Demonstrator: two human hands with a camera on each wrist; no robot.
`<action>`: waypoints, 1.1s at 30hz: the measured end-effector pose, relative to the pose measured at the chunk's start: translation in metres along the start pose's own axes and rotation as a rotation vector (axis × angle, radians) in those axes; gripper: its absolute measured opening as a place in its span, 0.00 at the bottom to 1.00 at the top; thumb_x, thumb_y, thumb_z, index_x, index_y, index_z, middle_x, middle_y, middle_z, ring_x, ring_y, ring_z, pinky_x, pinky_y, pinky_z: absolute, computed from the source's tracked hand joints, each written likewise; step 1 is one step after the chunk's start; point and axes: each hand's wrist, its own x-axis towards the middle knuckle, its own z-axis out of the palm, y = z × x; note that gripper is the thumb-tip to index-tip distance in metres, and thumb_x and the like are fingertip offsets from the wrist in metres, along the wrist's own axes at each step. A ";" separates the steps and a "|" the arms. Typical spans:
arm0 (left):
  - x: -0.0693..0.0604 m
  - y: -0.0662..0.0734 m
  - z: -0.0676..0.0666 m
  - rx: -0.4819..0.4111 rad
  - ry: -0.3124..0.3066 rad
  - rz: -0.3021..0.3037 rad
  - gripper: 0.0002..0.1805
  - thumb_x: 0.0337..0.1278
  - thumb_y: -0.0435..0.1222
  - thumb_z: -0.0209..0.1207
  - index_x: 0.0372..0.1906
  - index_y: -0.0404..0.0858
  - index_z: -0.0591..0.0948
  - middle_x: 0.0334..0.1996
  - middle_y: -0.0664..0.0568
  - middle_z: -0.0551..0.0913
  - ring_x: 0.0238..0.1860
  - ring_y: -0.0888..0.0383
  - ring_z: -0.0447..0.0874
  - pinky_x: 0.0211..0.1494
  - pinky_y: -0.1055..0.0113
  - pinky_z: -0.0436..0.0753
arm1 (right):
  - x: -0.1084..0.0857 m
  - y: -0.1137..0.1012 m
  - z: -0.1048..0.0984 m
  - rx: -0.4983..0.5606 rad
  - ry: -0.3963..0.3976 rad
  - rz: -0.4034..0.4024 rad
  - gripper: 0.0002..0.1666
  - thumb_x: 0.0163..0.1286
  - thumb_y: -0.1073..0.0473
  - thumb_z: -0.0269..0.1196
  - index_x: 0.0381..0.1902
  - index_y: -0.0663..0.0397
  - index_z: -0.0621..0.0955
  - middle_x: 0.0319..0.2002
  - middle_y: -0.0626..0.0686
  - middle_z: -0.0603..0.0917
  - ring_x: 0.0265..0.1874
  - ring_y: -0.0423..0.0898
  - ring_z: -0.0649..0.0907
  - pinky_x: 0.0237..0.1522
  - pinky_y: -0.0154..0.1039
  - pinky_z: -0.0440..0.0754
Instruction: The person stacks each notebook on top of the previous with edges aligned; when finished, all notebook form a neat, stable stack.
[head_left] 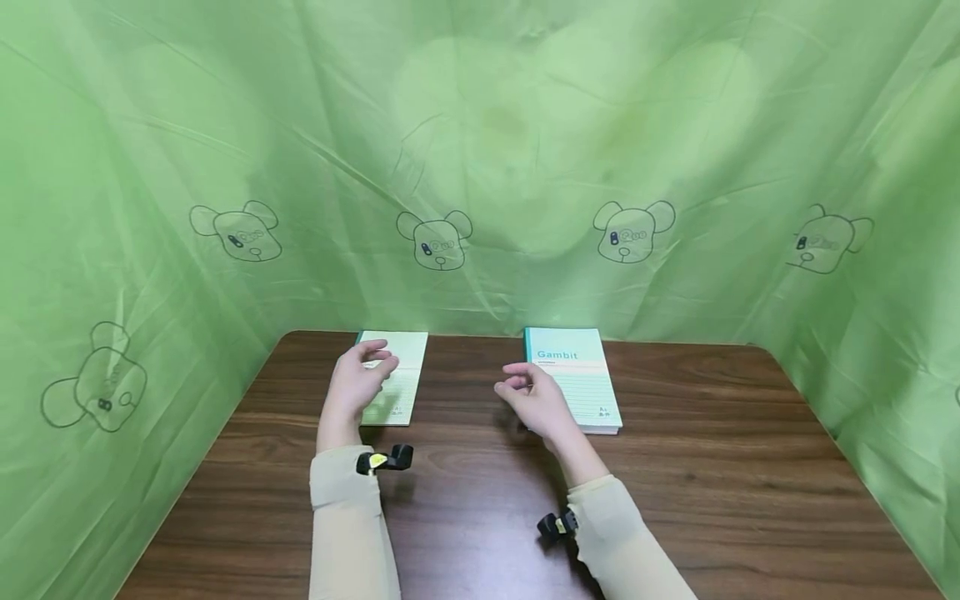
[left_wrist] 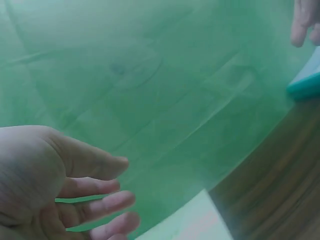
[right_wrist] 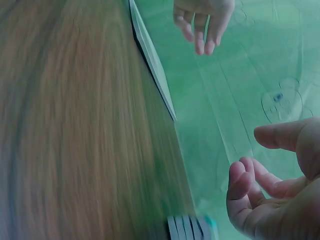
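A pale green notebook (head_left: 408,367) lies flat at the back left of the table, its upper face partly hidden by my left hand (head_left: 358,379). That hand hovers over it with loosely bent fingers and nothing between them. To the right sits a stack of notebooks (head_left: 581,383), the top one printed "Gambit" with a teal spine. Its layered edges (right_wrist: 187,229) show in the right wrist view. My right hand (head_left: 538,400) hangs in the air by the stack's left side, fingers relaxed, thumb apart, holding nothing.
Brown wood-grain table (head_left: 465,492) stretches beneath both arms. A green curtain (head_left: 525,283) with bear-face drawings stands right behind the table's far edge and along both sides. Black wrist devices (head_left: 385,460) are strapped at both cuffs.
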 end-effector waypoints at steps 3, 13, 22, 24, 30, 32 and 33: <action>0.000 -0.010 -0.009 0.039 0.030 -0.028 0.29 0.78 0.39 0.63 0.77 0.33 0.75 0.67 0.36 0.82 0.68 0.39 0.78 0.63 0.51 0.80 | 0.000 -0.003 0.017 0.025 -0.014 0.007 0.25 0.75 0.60 0.71 0.66 0.63 0.82 0.50 0.57 0.86 0.45 0.50 0.84 0.47 0.41 0.82; 0.007 -0.051 -0.034 0.253 0.157 -0.156 0.35 0.79 0.43 0.59 0.82 0.34 0.68 0.79 0.33 0.70 0.75 0.28 0.64 0.76 0.34 0.64 | 0.008 -0.005 0.079 -0.068 -0.097 -0.032 0.29 0.75 0.57 0.70 0.71 0.60 0.81 0.60 0.59 0.88 0.52 0.53 0.88 0.56 0.52 0.86; 0.010 -0.073 -0.035 0.254 0.110 -0.147 0.36 0.80 0.42 0.56 0.84 0.33 0.65 0.80 0.32 0.68 0.78 0.28 0.56 0.78 0.35 0.63 | 0.021 0.002 0.110 -0.092 -0.151 -0.015 0.33 0.75 0.56 0.70 0.74 0.59 0.79 0.63 0.58 0.86 0.51 0.50 0.88 0.53 0.46 0.88; 0.012 -0.076 -0.035 0.251 0.092 -0.131 0.36 0.80 0.42 0.56 0.84 0.32 0.65 0.78 0.30 0.69 0.77 0.30 0.60 0.77 0.35 0.65 | 0.023 0.004 0.113 -0.095 -0.156 -0.008 0.35 0.74 0.56 0.70 0.76 0.58 0.78 0.65 0.57 0.86 0.50 0.48 0.88 0.52 0.44 0.88; 0.017 -0.080 -0.034 0.219 0.085 -0.118 0.34 0.77 0.40 0.59 0.81 0.32 0.69 0.71 0.30 0.74 0.70 0.35 0.71 0.72 0.39 0.71 | 0.025 0.002 0.117 -0.111 -0.140 -0.023 0.36 0.72 0.58 0.71 0.76 0.60 0.78 0.66 0.58 0.86 0.49 0.49 0.89 0.53 0.46 0.87; 0.017 -0.080 -0.032 0.201 0.083 -0.115 0.33 0.77 0.39 0.60 0.80 0.33 0.70 0.70 0.31 0.76 0.69 0.37 0.72 0.71 0.41 0.72 | 0.025 0.002 0.118 -0.113 -0.131 -0.032 0.36 0.72 0.59 0.70 0.75 0.62 0.78 0.66 0.59 0.86 0.49 0.50 0.90 0.54 0.48 0.87; 0.017 -0.080 -0.032 0.192 0.079 -0.109 0.33 0.76 0.38 0.60 0.80 0.33 0.71 0.70 0.31 0.76 0.68 0.37 0.72 0.71 0.41 0.72 | 0.025 0.002 0.118 -0.112 -0.127 -0.033 0.36 0.72 0.59 0.70 0.75 0.62 0.78 0.66 0.59 0.86 0.49 0.50 0.90 0.55 0.48 0.87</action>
